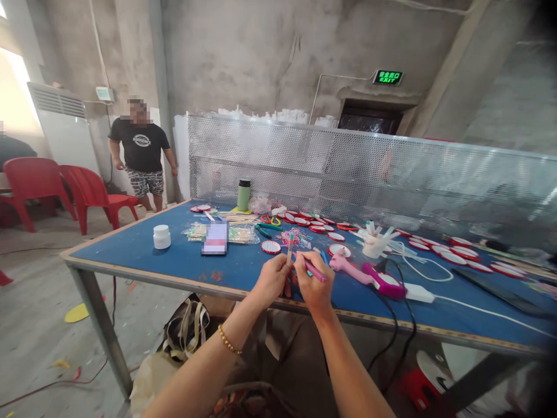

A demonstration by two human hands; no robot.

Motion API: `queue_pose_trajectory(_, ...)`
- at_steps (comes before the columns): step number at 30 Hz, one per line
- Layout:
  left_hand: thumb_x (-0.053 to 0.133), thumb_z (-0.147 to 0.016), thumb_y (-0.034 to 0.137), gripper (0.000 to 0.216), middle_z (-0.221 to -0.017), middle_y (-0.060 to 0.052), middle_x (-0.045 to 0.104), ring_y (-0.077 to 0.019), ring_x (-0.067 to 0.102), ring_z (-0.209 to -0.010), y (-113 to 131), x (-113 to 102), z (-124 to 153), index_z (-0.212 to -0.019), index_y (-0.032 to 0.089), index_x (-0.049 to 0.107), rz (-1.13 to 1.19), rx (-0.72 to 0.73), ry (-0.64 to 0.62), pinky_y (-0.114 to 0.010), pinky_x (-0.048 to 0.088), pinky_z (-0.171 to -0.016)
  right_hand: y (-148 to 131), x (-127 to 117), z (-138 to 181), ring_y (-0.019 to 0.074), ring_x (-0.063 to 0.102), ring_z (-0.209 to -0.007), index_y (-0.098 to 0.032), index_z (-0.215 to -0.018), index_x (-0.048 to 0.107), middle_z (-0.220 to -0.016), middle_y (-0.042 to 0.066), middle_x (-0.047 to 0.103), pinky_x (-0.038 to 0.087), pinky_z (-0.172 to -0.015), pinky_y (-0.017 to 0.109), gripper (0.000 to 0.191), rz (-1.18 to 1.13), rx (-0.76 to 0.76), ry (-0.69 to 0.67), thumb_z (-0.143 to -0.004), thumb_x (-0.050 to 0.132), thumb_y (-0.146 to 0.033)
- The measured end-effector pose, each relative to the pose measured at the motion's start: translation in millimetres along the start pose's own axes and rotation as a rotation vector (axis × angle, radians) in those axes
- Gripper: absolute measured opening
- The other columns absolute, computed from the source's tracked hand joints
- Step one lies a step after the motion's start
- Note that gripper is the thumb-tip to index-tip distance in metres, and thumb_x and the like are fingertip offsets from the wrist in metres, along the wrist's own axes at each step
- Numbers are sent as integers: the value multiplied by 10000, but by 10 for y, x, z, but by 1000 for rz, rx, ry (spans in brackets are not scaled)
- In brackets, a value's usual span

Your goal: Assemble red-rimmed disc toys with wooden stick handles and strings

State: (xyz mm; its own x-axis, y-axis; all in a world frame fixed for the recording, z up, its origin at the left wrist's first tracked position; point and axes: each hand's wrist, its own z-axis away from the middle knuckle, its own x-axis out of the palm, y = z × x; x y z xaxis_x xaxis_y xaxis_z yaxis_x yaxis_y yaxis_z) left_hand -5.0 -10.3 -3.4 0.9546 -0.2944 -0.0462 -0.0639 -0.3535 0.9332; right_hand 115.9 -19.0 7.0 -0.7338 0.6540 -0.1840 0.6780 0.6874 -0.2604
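My left hand (270, 280) is closed around a thin flat stick (289, 251) with a green part near its top, held upright over the table's front edge. Beside it, my right hand (314, 287) grips a magenta pen-like tool (317, 270), its front end close to the stick. I cannot see whether the two touch. Just beyond my hands lie a round white disc with a red rim (271, 247) and a pile of small colourful strips (295, 238). A pink long-handled object (350, 270) lies to the right of my right hand.
On the blue table (143, 264) are a white jar (162, 237), a phone (215, 238), bagged sticks (243, 234), pliers (263, 233), a green bottle (243, 195), a white cup (372, 247) and a magenta-white power strip (391, 284) with cables. A perforated metal panel (278, 157) stands behind. A person (141, 145) stands left.
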Motion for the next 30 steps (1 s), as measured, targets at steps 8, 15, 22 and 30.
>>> queue_pose_trajectory(8, 459, -936, 535, 376, -601, 32, 598, -83, 537, -369, -25, 0, -16, -795, 192, 513, -8, 4, 1, -164, 322, -362, -14, -8, -11, 131, 608, -614, -200, -796, 593, -689, 1, 647, 473, -611, 241, 183, -2, -10, -9, -961, 535, -252)
queue_pose_trajectory(15, 452, -942, 501, 348, -596, 39, 593, -81, 536, -370, -2, 0, -8, -796, 192, 517, -15, -10, -3, -166, 309, -353, -18, -4, -13, 136, 603, -594, -206, -793, 601, -675, 4, 648, 476, -589, 251, 198, 0, 8, -14, -962, 527, -277)
queue_pose_trajectory(22, 455, -940, 525, 366, -615, 31, 601, -87, 544, -384, -15, -4, -8, -798, 192, 514, -16, -5, -6, -174, 316, -362, -18, -6, -14, 128, 598, -588, -199, -791, 596, -672, -4, 642, 468, -595, 240, 182, 5, -13, -4, -956, 543, -255)
queue_pose_trajectory(30, 440, -944, 540, 387, -590, 41, 572, -86, 541, -384, 7, 0, 6, -790, 192, 511, -24, 1, -3, -173, 315, -358, -38, -13, -13, 142, 634, -628, -205, -823, 621, -714, 11, 672, 504, -621, 257, 166, -17, -29, -11, -957, 539, -260)
